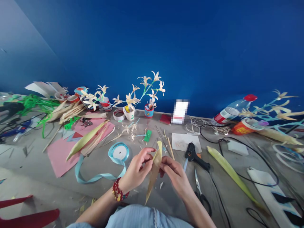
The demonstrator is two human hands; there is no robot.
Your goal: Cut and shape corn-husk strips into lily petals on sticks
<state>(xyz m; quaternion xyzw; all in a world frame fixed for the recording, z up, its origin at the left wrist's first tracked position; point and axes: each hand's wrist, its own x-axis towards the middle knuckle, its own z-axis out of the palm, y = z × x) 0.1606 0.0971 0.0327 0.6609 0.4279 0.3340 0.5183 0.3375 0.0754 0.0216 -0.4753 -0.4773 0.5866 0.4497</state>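
Note:
A pale yellow strip of corn husk [154, 172] hangs upright between my hands, its pointed end downward and its top folded over. My left hand [140, 166] pinches its left edge between thumb and fingers, the index finger raised near the top. On the other edge, my right hand [174, 172] closes thumb and fingertips on the husk; some of its fingers are hidden behind. Left of my hands lies a roll of light blue ribbon [102, 176] with its tail unwound. To the right are a black hot glue gun [198, 158] and scissors [198, 183].
Husk flowers stand in cups [148, 111] along the blue wall. Pink paper [58, 158] and more husks [83, 142] lie left. At right are a green husk [230, 167], a plastic bottle [229, 110], black cables [255, 152] and a white power strip [263, 180].

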